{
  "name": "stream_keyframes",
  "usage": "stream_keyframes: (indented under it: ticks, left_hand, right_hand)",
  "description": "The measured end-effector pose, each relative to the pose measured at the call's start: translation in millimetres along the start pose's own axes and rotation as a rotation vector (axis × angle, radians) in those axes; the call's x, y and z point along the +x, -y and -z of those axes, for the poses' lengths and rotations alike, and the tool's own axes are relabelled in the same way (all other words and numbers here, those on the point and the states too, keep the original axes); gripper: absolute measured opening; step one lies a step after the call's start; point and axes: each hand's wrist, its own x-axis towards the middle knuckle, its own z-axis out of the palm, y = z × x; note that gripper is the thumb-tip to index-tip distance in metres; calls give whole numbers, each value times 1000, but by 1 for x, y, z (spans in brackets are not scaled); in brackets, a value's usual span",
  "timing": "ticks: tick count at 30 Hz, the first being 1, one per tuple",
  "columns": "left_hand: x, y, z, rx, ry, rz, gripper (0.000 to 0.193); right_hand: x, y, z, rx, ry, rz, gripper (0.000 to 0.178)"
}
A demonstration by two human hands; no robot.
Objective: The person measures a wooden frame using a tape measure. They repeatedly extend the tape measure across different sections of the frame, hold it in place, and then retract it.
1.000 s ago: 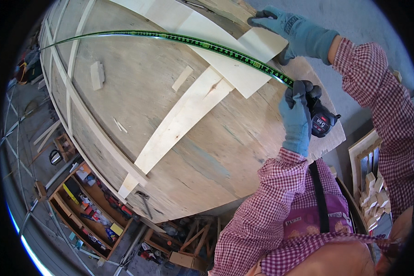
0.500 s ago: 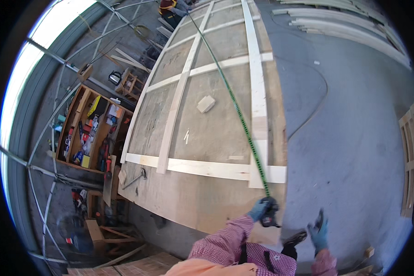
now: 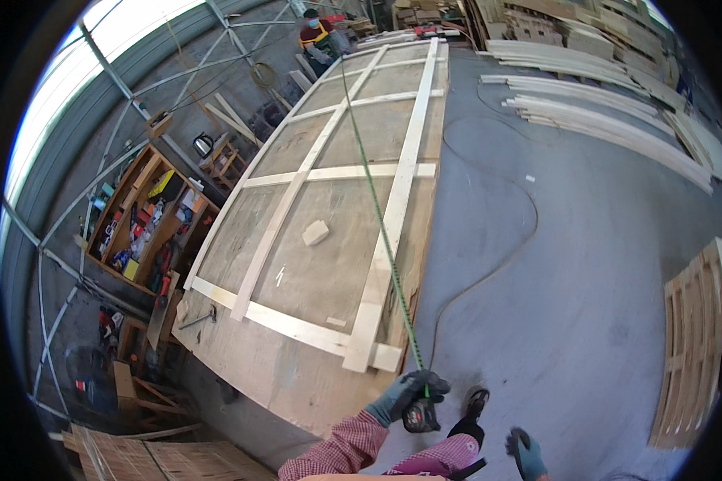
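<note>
My left hand, in a grey-blue work glove, grips a black tape measure past the near right corner of a large wooden table. From it the green tape blade stretches away over a frame of pale wooden strips. At the far end, the blade reaches close to the hands of another person; whether they hold it cannot be made out. My right hand, also gloved, hangs low over the floor with nothing in it, its fingers loosely apart.
A hammer and a small wood block lie on the table. Left of it stands a wooden tool box. A hose curves across the floor at right, near stacked strips and a pallet.
My left hand has drawn the tape measure left and lower in view, with the blade still stretched. My right hand has dropped lower. The view has shifted, showing more of the far end.
</note>
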Motion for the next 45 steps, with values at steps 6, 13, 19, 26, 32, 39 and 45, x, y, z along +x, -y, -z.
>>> stream_keyframes:
  ticks: [6, 13, 19, 26, 32, 39, 45]
  left_hand:
    - [131, 32, -118, 536, 27, -53, 36]
    - [327, 12, -249, 1409, 307, -144, 39]
    - [505, -39, -296, 1296, 726, 173, 44]
    - [549, -165, -107, 97, -847, -215, 33]
    - [446, -77, 8, 28, -1474, -97, 27]
    - [762, -186, -107, -319, -1173, 127, 37]
    - [1085, -473, -155, 9, -678, -239, 58]
  right_hand:
    - [60, 300, -68, -161, 273, 353, 45]
    - [113, 427, 67, -207, 224, 79, 38]
    - [199, 529, 194, -162, 421, -183, 31]
    - [322, 674, 321, -702, 532, 269, 24]
    - [444, 827, 362, -935, 604, -56, 21]
    - [553, 925, 424, -1330, 242, 183, 31]
    - [635, 1093, 397, -834, 210, -332, 31]
